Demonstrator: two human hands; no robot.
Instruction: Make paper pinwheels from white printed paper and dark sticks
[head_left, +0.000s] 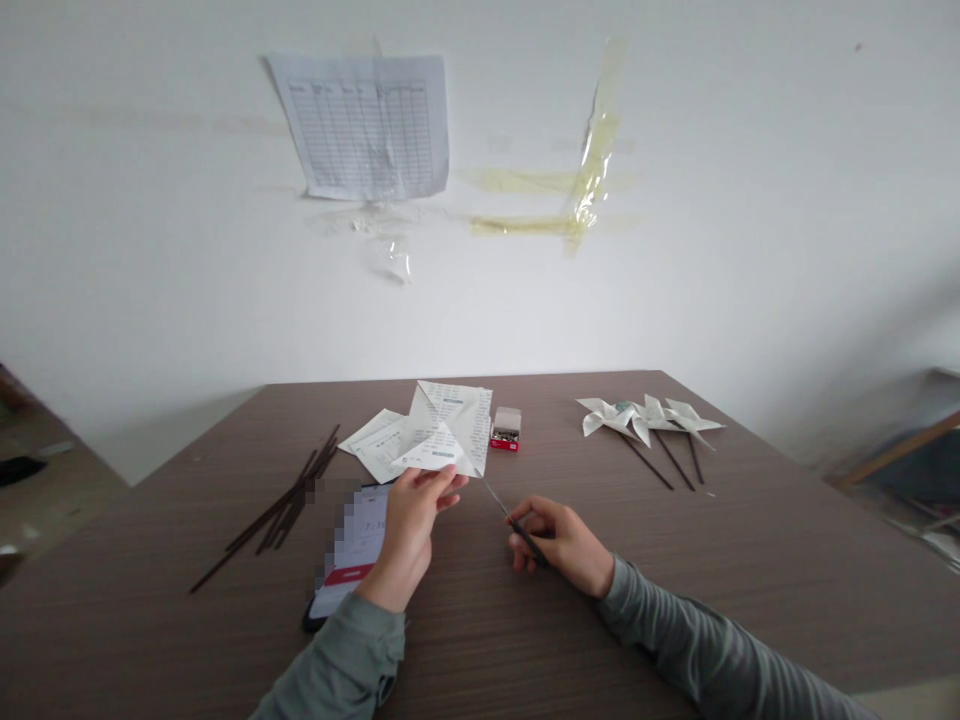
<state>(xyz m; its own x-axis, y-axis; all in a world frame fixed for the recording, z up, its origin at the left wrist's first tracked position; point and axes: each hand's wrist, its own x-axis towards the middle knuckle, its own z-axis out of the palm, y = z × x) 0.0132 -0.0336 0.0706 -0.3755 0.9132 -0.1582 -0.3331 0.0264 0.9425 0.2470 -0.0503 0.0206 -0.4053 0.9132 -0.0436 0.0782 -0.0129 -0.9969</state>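
Note:
My left hand [415, 520] pinches the lower edge of a square printed paper [457, 425], which is creased along its diagonals and raised above the table. In my right hand [559, 540] is a pair of scissors [527, 541] with dark handles, my fingers closed round them. The thin metal blades point up and left, meeting the paper's lower right corner. Whether the blades are apart is too small to tell. More printed paper sheets [375, 445] lie behind and left of the held square, partly covered by it.
A small red box [505, 441] of small metal pieces stands right of the paper. Paper pinwheels [619, 415] on dark sticks lie at the right. Several loose dark sticks [281, 510] and a phone [349, 560] are at the left. The wall [525, 320] borders the table's back edge.

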